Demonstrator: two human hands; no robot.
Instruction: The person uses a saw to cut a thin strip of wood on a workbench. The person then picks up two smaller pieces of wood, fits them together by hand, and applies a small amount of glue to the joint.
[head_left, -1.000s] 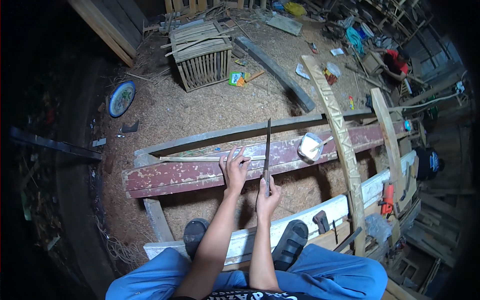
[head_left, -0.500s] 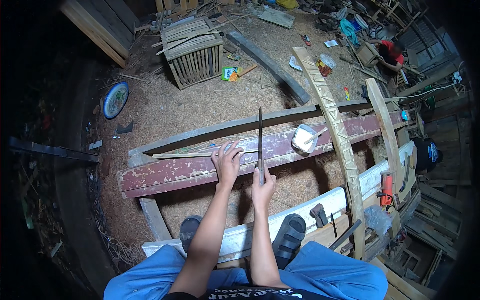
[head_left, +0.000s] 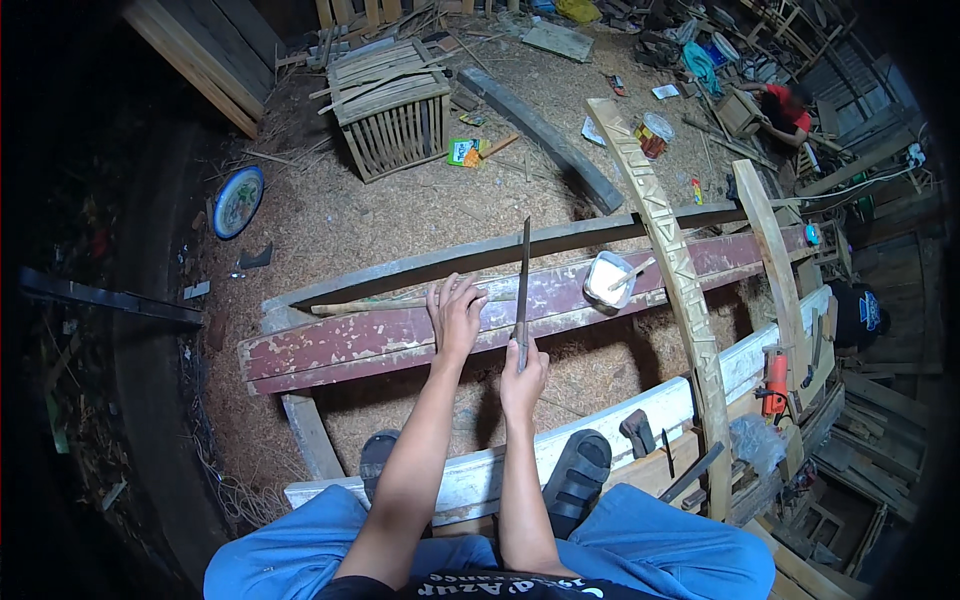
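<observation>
My right hand (head_left: 523,378) grips the lower end of a long dark metal file (head_left: 522,285), which points away from me across a dark red wooden beam (head_left: 350,340). My left hand (head_left: 457,315) lies flat on that beam, fingers spread, pressing a thin pale wooden strip (head_left: 370,304) that runs left along the beam's top. A small white container (head_left: 608,279) with a stick in it stands on the beam to the right of the file.
A long carved pale plank (head_left: 672,270) leans across the beams at right, beside a second plank (head_left: 775,270). A white beam (head_left: 660,410) lies near my sandalled feet with a hammer (head_left: 636,430). Slatted crate (head_left: 388,108), blue plate (head_left: 238,200), sawdust floor. Another person in red (head_left: 785,105) crouches at far right.
The view has shifted slightly; my hands, the file and the strip stay in about the same place on the red beam.
</observation>
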